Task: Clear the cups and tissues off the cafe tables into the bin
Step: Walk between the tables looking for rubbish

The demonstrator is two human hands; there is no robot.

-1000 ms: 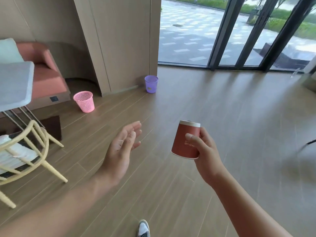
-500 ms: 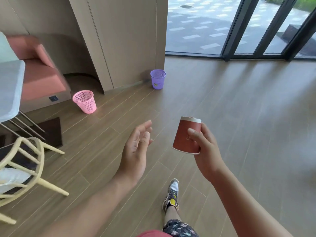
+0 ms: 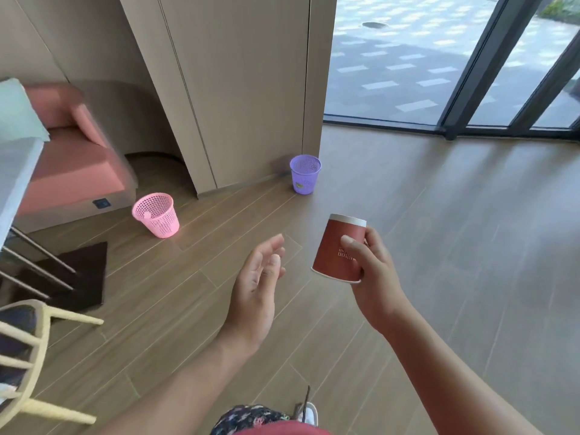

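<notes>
Here we hold the red cup (image 3: 340, 249) upside down, its axis near upright, gripped in our right hand (image 3: 373, 277), left hand (image 3: 254, 293) spread and empty; the purple bin (image 3: 305, 174) lies far and slightly left, the pink bin (image 3: 156, 215) further left.

Wood-plank floor (image 3: 439, 246) running to dark-framed glass doors (image 3: 474, 73), with sunlit paving (image 3: 392, 58) beyond. At left, a pink upholstered bench (image 3: 72, 171) sits against beige wall panels (image 3: 244, 89). A dark mat (image 3: 84, 271) and a cream slatted chair (image 3: 75, 318) lie nearer the viewer.
</notes>
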